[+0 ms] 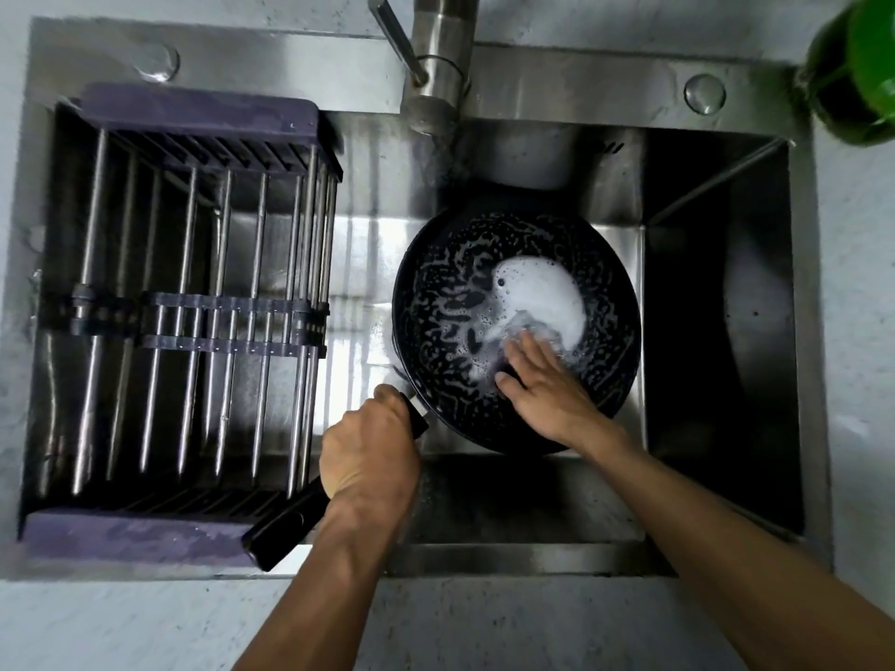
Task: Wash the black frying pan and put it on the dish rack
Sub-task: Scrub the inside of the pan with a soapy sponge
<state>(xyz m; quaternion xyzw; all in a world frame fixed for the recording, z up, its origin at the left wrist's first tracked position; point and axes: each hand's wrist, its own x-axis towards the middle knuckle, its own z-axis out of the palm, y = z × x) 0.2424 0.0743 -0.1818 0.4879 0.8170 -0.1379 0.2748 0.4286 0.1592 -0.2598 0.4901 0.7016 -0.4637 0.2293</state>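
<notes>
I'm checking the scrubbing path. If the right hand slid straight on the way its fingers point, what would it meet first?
The right hand points up-left across the pan. It would plough through the foam first, then probably reach the pan's far wall, towards the tap; depth is unclear.

You will find no legible text, label, brand, number or sign on any surface in view, whether to the left of your hands, between them or to their right.
</notes>
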